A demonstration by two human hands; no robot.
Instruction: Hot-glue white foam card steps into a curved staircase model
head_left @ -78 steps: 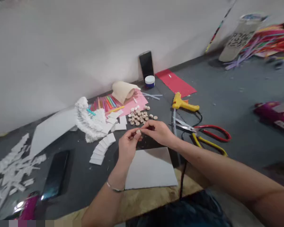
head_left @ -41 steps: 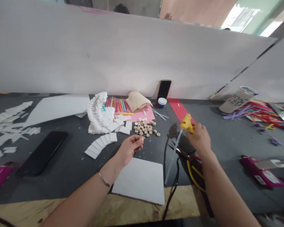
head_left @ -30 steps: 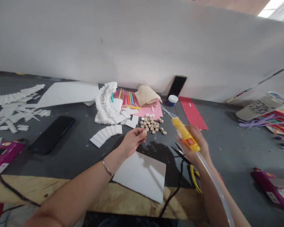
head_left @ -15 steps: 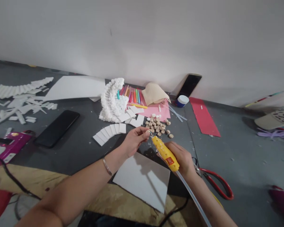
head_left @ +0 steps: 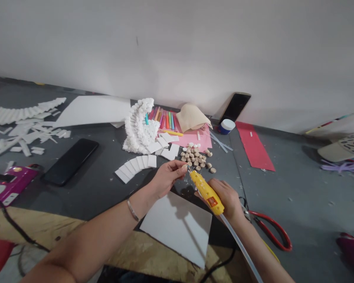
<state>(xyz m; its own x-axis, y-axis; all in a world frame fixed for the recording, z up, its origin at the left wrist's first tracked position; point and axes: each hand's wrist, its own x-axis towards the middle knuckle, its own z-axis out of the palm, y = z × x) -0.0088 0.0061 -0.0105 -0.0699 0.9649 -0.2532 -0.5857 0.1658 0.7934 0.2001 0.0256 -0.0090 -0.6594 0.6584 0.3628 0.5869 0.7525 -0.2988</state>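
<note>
My right hand (head_left: pixel 225 196) is wrapped round a yellow hot glue gun (head_left: pixel 205 190), a long clear glue stick (head_left: pixel 243 251) trailing from its back end. The metal nozzle points at the fingertips of my left hand (head_left: pixel 171 175). Those fingers are pinched together on something too small to make out, right at the nozzle. Just beyond the fingertips lies a pile of small round tan caps (head_left: pixel 196 159), a few of them white on top. Below both hands, a white square board (head_left: pixel 178 228) rests at the table's front edge, with their shadow across it.
A white fluffy curved piece (head_left: pixel 140 127) stands behind, beside colored pens (head_left: pixel 166 120) on pink paper. White tiles (head_left: pixel 135 167) fan out left of my hand, near a black phone (head_left: pixel 72 161). Red-handled pliers (head_left: pixel 273 228) lie right. Another phone (head_left: pixel 235 108) leans on the wall.
Almost nothing differs. Both hands keep the same pose with the nozzle at my left fingertips; the view has shifted very slightly.
</note>
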